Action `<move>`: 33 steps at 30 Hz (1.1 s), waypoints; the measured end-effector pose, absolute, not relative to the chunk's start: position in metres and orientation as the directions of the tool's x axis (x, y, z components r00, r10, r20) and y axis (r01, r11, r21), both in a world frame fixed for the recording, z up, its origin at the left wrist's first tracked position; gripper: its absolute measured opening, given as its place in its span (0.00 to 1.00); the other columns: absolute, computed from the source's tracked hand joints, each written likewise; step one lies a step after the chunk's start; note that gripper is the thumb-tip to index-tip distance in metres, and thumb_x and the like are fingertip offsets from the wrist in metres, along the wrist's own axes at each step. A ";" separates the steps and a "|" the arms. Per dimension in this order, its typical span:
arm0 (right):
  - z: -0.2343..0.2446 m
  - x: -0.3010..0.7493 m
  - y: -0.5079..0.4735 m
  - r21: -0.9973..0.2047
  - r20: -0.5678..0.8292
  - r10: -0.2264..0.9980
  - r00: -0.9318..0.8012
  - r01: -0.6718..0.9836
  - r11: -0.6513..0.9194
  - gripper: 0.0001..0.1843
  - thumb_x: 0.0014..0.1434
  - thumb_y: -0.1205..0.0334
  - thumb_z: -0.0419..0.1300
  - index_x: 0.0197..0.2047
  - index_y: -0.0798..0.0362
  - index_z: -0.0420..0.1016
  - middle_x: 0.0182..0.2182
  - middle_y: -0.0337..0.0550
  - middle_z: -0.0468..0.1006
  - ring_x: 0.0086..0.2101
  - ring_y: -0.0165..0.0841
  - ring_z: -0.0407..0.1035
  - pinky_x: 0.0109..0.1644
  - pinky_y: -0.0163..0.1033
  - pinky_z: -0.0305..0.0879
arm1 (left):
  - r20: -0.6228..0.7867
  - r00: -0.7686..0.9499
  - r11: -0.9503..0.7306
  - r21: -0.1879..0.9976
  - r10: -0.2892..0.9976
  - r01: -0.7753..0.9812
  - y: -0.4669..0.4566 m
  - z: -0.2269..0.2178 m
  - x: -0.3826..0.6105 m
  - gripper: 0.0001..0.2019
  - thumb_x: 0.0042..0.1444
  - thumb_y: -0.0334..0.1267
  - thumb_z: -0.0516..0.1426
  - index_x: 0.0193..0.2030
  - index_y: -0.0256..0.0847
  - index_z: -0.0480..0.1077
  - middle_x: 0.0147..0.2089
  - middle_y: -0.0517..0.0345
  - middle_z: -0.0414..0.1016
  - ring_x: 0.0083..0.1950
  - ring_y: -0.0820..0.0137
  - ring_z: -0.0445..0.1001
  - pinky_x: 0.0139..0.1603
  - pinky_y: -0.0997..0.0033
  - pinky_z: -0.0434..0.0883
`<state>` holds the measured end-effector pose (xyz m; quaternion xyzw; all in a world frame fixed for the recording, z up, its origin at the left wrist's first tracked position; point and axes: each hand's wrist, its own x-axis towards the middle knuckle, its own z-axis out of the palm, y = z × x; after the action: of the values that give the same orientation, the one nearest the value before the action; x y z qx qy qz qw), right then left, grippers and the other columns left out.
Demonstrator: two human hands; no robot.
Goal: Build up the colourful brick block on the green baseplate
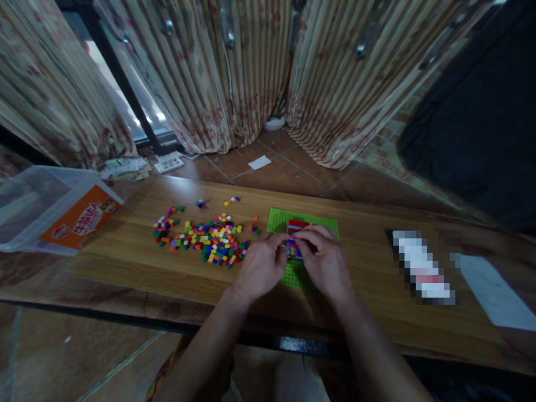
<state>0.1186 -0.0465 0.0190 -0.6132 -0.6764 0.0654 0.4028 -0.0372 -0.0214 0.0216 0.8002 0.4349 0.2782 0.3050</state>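
A green studded baseplate point(322, 224) lies on the wooden table point(368, 245). On it stands a small multicoloured brick build point(295, 237), red on top. My left hand point(262, 267) and my right hand point(324, 259) meet over the plate's near half. Both have their fingers pinched together on the build, which they partly hide. A spread of several small loose bricks point(209, 240) in many colours lies just left of the plate, beside my left hand.
A clear plastic bin point(25, 206) with an orange label point(86, 218) sits at the table's left end. A blurred-out dark object point(422, 268) and a white sheet point(494, 293) lie at the right. Curtains point(234, 72), a tiled floor and papers point(125, 167) are behind.
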 end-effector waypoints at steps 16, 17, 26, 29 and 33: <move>0.018 0.115 -0.044 -0.542 0.466 0.883 0.064 0.809 0.228 0.11 0.63 0.61 0.55 0.38 0.48 0.79 0.41 0.46 0.77 0.44 0.41 0.69 0.50 0.49 0.66 | 0.193 0.479 -0.462 0.700 0.856 0.544 -0.023 0.021 -0.037 0.16 0.59 0.29 0.50 0.52 0.42 0.70 0.48 0.54 0.77 0.46 0.67 0.76 0.49 0.66 0.72; 0.018 0.115 -0.044 -0.538 0.470 0.881 0.060 0.810 0.232 0.10 0.63 0.61 0.55 0.38 0.49 0.78 0.41 0.46 0.77 0.44 0.41 0.69 0.49 0.49 0.66 | 0.193 0.479 -0.464 0.694 0.856 0.550 -0.023 0.021 -0.036 0.16 0.59 0.29 0.50 0.52 0.42 0.70 0.48 0.54 0.77 0.45 0.67 0.76 0.49 0.66 0.72; 0.022 0.110 -0.045 -0.392 0.474 0.880 -0.020 0.890 0.231 0.10 0.63 0.67 0.54 0.35 0.55 0.77 0.39 0.49 0.77 0.41 0.40 0.67 0.45 0.45 0.66 | 0.202 0.457 -0.471 0.637 0.866 0.610 -0.027 0.022 -0.035 0.15 0.60 0.30 0.49 0.52 0.42 0.70 0.48 0.53 0.76 0.45 0.67 0.75 0.50 0.66 0.72; 0.022 0.107 -0.045 -0.380 0.475 0.880 -0.014 0.899 0.219 0.10 0.63 0.68 0.54 0.34 0.55 0.77 0.38 0.48 0.76 0.39 0.40 0.67 0.45 0.45 0.66 | 0.200 0.461 -0.481 0.595 0.864 0.644 -0.028 0.023 -0.035 0.15 0.61 0.30 0.49 0.51 0.42 0.70 0.46 0.53 0.75 0.45 0.67 0.75 0.49 0.66 0.73; 0.021 0.106 -0.045 -0.406 0.494 0.869 0.032 0.892 0.198 0.10 0.62 0.69 0.55 0.35 0.55 0.78 0.38 0.48 0.77 0.40 0.40 0.68 0.46 0.45 0.67 | 0.187 0.482 -0.498 0.545 0.856 0.675 -0.029 0.023 -0.034 0.15 0.61 0.30 0.49 0.52 0.43 0.69 0.44 0.54 0.75 0.43 0.67 0.75 0.47 0.67 0.73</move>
<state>0.1061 -0.0446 0.0211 -0.6329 -0.6955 -0.0171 0.3398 -0.0339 -0.0292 0.0233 0.8363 0.4577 0.2230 0.2035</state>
